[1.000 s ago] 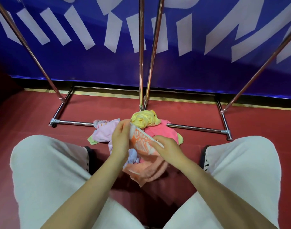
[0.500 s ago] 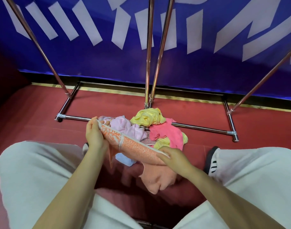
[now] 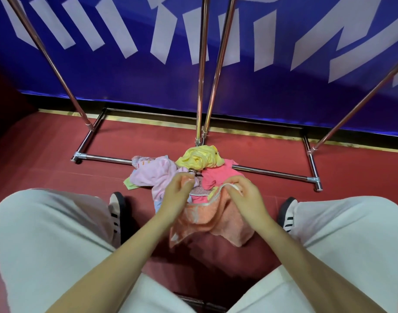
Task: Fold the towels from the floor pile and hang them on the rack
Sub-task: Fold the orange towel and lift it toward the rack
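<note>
An orange towel (image 3: 212, 220) with a white edge hangs between my hands above the red floor. My left hand (image 3: 178, 195) pinches its left top corner. My right hand (image 3: 243, 195) pinches the white hem on the right. The cloth sags between them and droops toward my knees. Behind it lies the floor pile: a pale pink towel (image 3: 152, 175), a yellow towel (image 3: 200, 158) and a hot pink towel (image 3: 218, 176). The chrome rack (image 3: 270, 171) stands past the pile, its base bar running across the floor.
Copper-coloured rack poles (image 3: 201, 71) rise in the middle, with slanted ones far left and far right. A blue banner wall (image 3: 125, 82) closes the back. My knees in white trousers (image 3: 46, 240) and striped shoes (image 3: 116, 211) flank the towel.
My hands have come closer together, so the orange towel that was stretched taut now sags in a loop. The camera has tilted slightly down.
</note>
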Demonstrator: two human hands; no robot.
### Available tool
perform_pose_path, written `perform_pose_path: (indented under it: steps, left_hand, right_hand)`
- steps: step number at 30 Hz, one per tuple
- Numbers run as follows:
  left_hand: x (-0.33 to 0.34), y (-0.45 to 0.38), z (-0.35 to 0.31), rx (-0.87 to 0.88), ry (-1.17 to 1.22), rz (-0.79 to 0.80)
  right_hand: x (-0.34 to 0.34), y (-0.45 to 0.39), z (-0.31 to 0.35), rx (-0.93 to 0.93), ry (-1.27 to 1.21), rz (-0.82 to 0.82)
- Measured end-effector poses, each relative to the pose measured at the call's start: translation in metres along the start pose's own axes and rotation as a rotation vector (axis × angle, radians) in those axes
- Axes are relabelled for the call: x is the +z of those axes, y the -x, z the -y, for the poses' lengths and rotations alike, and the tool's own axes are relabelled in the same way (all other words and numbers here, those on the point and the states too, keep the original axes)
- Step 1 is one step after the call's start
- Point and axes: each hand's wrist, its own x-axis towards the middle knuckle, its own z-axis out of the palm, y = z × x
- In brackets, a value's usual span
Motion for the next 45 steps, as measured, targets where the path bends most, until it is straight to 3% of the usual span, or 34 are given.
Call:
perform_pose_path:
  steps: [3,7,14,21,31,36,45]
  left_hand:
    - [0.023,0.012,-0.004,-0.059,0.157,0.153]
    - [0.035,0.019,0.001,0.071,0.042,0.205]
    - [0.037,0.018,-0.002,0.102,-0.034,0.16]
    - [0.033,0.016,-0.008,0.07,0.046,0.024]
    - [0.019,0.009,-0.009,0.072,0.097,0.087]
    - [0.007,0.002,-0.016,0.149,0.045,-0.06]
    - [-0.023,-0.017,-0.011,0.083,0.076,-0.275]
  right_hand:
    - [0.004,0.0,0.012,-0.013,-0.063,-0.005]
    - [0.006,-0.004,0.021,-0.005,-0.138,-0.032]
    - [0.008,-0.01,0.019,0.067,-0.27,-0.044]
    - [0.008,-0.014,0.016,0.072,-0.266,-0.05]
    - [0.007,-0.013,0.009,0.026,-0.186,-0.023]
    - [0.007,-0.008,-0.006,-0.011,-0.035,0.095]
    - [0.004,0.0,-0.037,0.0,0.277,0.331]
